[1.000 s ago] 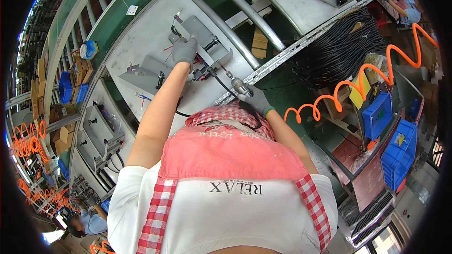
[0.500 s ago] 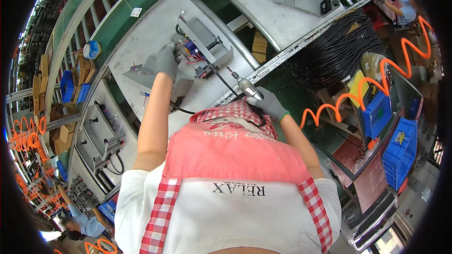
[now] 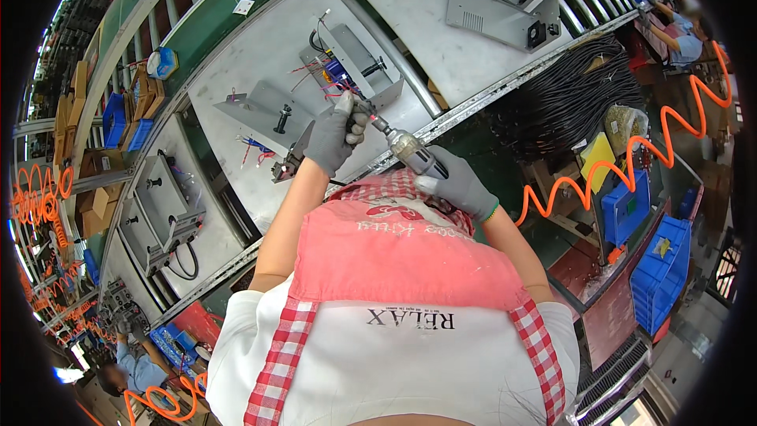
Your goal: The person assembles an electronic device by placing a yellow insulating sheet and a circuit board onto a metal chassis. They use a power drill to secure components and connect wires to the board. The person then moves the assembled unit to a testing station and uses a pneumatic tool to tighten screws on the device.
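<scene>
On the pale grey work table [image 3: 236, 55], a folded grey sheet-metal bracket with a black knob [image 3: 264, 110] lies just left of the open grey metal chassis with red and blue wires [image 3: 351, 63]. The grey-gloved left hand [image 3: 335, 136] pinches the bit near the chassis; the grey-gloved right hand [image 3: 460, 185] is wrapped around the slim metal-bodied power screwdriver [image 3: 406, 146].

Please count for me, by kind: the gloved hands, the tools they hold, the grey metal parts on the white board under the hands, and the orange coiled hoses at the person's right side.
Gloved hands: 2, left hand and right hand
Power screwdriver: 1
Grey metal parts: 2, angled plate and wired box
Orange coiled hose: 1
Total: 6
</scene>
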A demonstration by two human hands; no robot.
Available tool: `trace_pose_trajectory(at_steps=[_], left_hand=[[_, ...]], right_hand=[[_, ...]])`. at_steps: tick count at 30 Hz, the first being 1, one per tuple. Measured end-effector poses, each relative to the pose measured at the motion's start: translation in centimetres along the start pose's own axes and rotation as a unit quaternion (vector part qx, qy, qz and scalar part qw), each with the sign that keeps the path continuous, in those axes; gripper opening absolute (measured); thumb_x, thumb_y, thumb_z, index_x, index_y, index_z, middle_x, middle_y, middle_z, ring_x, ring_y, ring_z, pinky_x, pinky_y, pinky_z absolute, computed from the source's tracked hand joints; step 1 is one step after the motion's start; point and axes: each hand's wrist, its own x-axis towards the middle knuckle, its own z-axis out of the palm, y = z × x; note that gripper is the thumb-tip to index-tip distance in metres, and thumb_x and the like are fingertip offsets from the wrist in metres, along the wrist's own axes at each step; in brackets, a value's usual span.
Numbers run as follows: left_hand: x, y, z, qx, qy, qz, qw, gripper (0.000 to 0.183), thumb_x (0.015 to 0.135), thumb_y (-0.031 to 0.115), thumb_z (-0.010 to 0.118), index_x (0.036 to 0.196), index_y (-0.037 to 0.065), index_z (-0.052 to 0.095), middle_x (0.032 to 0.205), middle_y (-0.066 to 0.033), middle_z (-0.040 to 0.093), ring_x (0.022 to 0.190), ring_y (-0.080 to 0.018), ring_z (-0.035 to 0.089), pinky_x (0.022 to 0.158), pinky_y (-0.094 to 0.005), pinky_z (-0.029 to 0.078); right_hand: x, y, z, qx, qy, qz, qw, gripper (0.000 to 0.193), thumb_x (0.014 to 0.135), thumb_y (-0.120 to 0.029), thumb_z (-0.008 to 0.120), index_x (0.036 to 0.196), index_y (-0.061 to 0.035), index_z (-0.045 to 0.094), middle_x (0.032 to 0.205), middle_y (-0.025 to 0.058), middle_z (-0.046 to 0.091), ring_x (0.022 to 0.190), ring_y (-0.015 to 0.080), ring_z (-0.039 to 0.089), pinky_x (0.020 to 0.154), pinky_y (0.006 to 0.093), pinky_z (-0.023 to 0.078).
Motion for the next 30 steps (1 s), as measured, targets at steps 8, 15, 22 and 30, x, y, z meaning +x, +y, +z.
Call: trace_pose_trajectory(at_steps=[8, 15, 22, 30], left_hand=[[-0.6, 0.0, 0.6, 0.272, 0.087, 0.069, 0.956, 0.038, 0.095, 0.039, 0.049, 0.090, 0.004, 0.065, 0.065, 0.0022, 0.055, 0.051, -0.0021, 0.043, 0.042, -0.0167, 0.032], [0.0, 0.3, 0.4, 0.417, -0.007, 0.169, 0.893, 0.036, 0.095, 0.038, 0.050, 0.088, 0.006, 0.065, 0.066, 0.0028, 0.056, 0.053, -0.0015, 0.043, 0.045, -0.0177, 0.033], [0.5, -0.5, 0.7, 0.419, 0.132, -0.028, 0.898, 0.038, 0.088, 0.040, 0.060, 0.075, 0.005, 0.067, 0.061, 0.0015, 0.056, 0.054, -0.0053, 0.045, 0.050, -0.0224, 0.034], [4.6, 3.1, 1.3, 0.648, 0.206, 0.084, 0.728, 0.057, 0.078, 0.057, 0.061, 0.069, 0.001, 0.066, 0.063, -0.0127, 0.059, 0.060, -0.0197, 0.057, 0.063, -0.0341, 0.045]], right_hand=[[0.0, 0.3, -0.3, -0.056, -0.005, 0.015, 0.998, 0.051, 0.073, -0.036, 0.071, 0.109, -0.0034, 0.055, 0.084, 0.0052, 0.060, 0.071, 0.0099, 0.056, 0.065, 0.0274, 0.048], [-0.1, 0.3, -1.1, -0.032, -0.028, 0.032, 0.999, 0.052, 0.072, -0.038, 0.072, 0.108, -0.0035, 0.055, 0.080, 0.0050, 0.060, 0.067, 0.0105, 0.058, 0.062, 0.0269, 0.048], [0.6, 2.8, -1.2, -0.036, 0.015, 0.075, 0.996, 0.050, 0.073, -0.040, 0.071, 0.104, -0.0045, 0.057, 0.080, 0.0068, 0.061, 0.068, 0.0141, 0.058, 0.064, 0.0292, 0.048], [2.9, 6.8, -0.5, -0.060, 0.086, 0.078, 0.991, 0.054, 0.073, -0.043, 0.071, 0.109, -0.0059, 0.058, 0.089, 0.0099, 0.063, 0.080, 0.0189, 0.061, 0.073, 0.0318, 0.048]])
